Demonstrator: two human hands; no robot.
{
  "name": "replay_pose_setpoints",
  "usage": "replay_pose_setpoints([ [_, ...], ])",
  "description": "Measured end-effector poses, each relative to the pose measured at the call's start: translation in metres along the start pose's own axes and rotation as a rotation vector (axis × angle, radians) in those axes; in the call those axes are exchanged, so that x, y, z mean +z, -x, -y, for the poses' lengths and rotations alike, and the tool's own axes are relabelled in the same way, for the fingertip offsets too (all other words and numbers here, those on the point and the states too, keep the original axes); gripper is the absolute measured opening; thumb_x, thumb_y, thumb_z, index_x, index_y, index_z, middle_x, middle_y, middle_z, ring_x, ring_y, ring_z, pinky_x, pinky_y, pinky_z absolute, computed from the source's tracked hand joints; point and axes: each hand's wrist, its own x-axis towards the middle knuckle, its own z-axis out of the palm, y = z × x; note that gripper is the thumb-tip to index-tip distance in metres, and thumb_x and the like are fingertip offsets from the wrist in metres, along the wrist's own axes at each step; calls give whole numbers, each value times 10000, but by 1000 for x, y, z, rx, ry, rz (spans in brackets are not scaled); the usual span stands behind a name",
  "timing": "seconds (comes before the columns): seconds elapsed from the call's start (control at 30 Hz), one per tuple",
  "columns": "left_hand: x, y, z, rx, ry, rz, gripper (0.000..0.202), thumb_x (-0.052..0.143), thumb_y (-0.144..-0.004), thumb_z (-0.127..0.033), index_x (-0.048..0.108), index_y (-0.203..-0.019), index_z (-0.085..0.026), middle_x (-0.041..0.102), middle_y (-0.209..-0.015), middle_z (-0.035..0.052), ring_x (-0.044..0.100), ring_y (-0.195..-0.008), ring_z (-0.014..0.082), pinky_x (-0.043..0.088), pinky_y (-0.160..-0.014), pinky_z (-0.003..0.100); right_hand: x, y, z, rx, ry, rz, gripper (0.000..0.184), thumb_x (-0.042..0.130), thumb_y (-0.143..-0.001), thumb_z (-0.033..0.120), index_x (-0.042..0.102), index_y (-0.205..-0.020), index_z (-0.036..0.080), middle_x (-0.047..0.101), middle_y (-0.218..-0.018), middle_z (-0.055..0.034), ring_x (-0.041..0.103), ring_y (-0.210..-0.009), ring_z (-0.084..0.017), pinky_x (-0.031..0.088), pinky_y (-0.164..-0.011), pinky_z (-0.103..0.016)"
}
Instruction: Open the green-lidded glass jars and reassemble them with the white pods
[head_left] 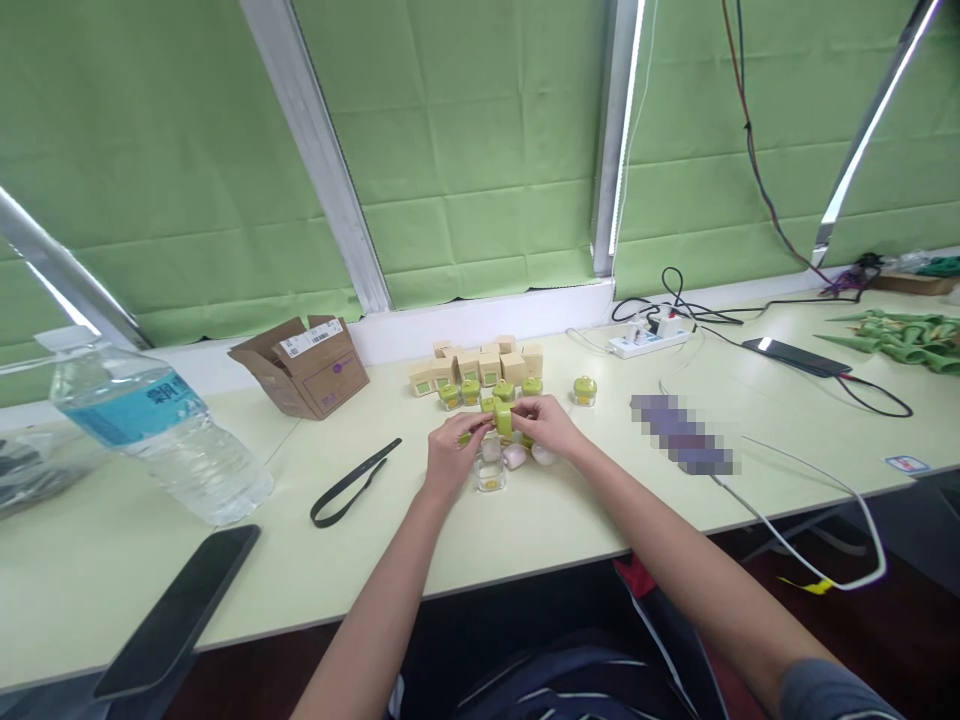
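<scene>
I watch through a single camera, worn on the person's head. It faces forward and steeply down over the counter's (300, 570) near edge, with the lap (570, 690) at the bottom of my view. The left hand (448, 455) and right hand (551, 425) sit near the centre, at middling range, so they come through small. The view is wide, spanning from the bottle (161, 430), close at left, to the green blinds (480, 150) beyond, and the counter slants upward to the right.

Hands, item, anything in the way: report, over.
Right hand holds green lid. Left hand at its other side. Clear jar just below, pink pieces crowded close.
</scene>
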Motion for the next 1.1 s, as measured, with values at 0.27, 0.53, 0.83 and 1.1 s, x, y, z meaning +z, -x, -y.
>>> replay_pose_setpoints([
  [0.27,-2,0,2,38,-39,32,140,650,-873,-255,755,-962,-225,767,-906,41,717,-819,172,578,-771,325,2,2,-1,-5,23,77,297,657,-801,421,751,-839,143,713,-743,-30,592,-649,-146,448,-602,-241],
  [0.53,1,2,0,50,-47,26,180,620,-897,-295,751,-1013,-253,761,-937,33,709,-839,169,584,-782,339,0,-1,-6,22,-67,89,287,687,-770,417,757,-860,153,725,-776,-29,619,-688,-161,474,-649,-263],
  [0.83,1,2,-4,40,-1,71,258,632,-884,-334,716,-1108,-237,728,-1042,63,683,-935,187,563,-822,339,-1,0,2,47,-87,42,254,691,-728,393,657,-724,142,602,-648,18,498,-588,-101,372,-558,-222],
  [1.1,2,1,-4,12,-7,180,592,752,-782,-335,542,-1331,-268,651,-1226,90,627,-1087,221,524,-899,375,3,4,5,44,-27,68,172,649,-736,314,625,-723,144,597,-681,15,507,-616,-105,400,-586,-227],
])
